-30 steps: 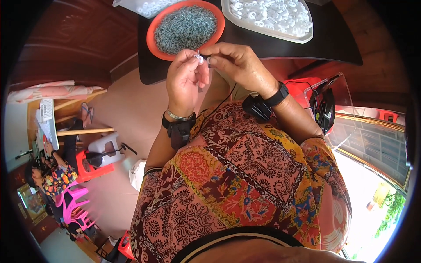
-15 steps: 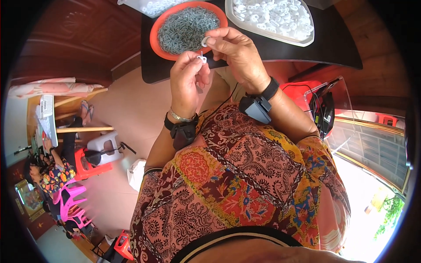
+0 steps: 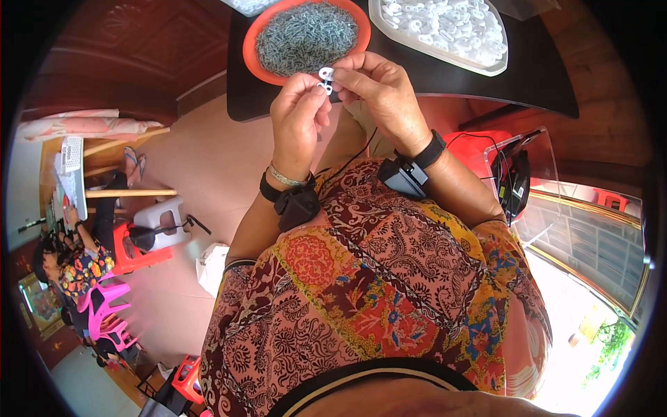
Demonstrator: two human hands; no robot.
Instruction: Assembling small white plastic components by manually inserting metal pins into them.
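Note:
My left hand (image 3: pixel 297 121) and my right hand (image 3: pixel 379 94) meet at the near edge of a black table (image 3: pixel 431 80). Together they pinch a small white ring-shaped plastic part (image 3: pixel 325 75) with a small metal piece at their fingertips. Just beyond the fingers stands an orange bowl (image 3: pixel 258 35) filled with several small grey metal pieces. A white tray (image 3: pixel 445 59) of several white plastic rings lies to the right of the bowl. Both wrists wear black strapped devices.
Another person (image 3: pixel 76 260) in patterned clothes sits at the far left next to red and pink plastic stools (image 3: pixel 104 306). A clear plastic stand with a black device (image 3: pixel 514 181) is at my right. A wooden wall runs behind the table.
Both hands have stayed together at the fingertips, shifting slightly toward the orange bowl. The white part is now visible between the fingertips.

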